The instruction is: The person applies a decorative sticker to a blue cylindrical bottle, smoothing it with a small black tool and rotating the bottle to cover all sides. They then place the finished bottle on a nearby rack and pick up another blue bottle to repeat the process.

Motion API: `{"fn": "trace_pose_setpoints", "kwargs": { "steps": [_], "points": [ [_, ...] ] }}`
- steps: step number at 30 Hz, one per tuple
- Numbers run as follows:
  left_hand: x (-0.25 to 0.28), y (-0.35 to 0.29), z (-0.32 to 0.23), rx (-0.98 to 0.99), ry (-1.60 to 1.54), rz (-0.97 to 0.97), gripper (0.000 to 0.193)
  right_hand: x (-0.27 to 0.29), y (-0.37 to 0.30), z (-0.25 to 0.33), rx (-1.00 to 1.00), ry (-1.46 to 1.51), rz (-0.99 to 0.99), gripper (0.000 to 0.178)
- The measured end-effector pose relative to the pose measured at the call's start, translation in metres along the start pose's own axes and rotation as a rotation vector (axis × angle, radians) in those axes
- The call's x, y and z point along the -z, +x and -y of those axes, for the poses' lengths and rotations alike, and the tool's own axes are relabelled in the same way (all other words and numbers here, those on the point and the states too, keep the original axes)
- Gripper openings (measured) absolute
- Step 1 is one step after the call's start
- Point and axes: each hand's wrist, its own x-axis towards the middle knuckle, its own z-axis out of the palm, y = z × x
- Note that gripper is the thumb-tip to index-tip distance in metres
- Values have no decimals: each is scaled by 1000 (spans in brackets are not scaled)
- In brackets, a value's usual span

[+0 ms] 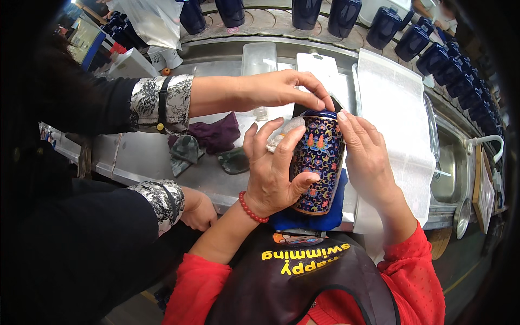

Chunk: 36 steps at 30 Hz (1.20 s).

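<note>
clearly, from out here, i am watching one patterned jar (318,162) sitting in the middle, near edge of the tabletop (142,157), over one blue cloth (304,223) that is probably cushioning it. whether it is lying or leaning, i cannot tell. the left hand (279,165) is spreading its fingers wide, its thumb touching the jar; one white wad (290,124) is showing by the fingers, though i cannot tell how firmly it is being gripped. the right hand (364,142) is holding the upper right side, i judge to stop it rolling. a co-worker's hand (295,89) is touching the far end, narrow at the fingertips, perhaps steadying it; their other hand (199,210) is hanging near left, nothing visible in it. leftward, one purple cloth (216,132) and two mottled cloths (186,154) are lying. beyond, at least ten plain blue vessels (383,27) are standing, overlapping too much for counting fully.
</note>
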Motion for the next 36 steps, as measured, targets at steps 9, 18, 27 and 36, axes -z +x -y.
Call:
{"fn": "trace_pose_setpoints", "kwargs": {
  "steps": [9, 18, 27, 36],
  "points": [
    [-6, 6, 2, -25, -85, -1, 74, 5, -3, -1, -25, 29, -49, 69],
    [-11, -4, 9, 10, -133, -28, 70, 8, -7, 0, -20, 26, -11, 71],
    [-6, -4, 6, 10, -57, -23, 67, 6, -8, 1, -24, 36, -9, 71],
    [-8, -1, 5, -1, -54, -36, 64, 6, -9, 1, -28, 41, -2, 70]
  ]
}}
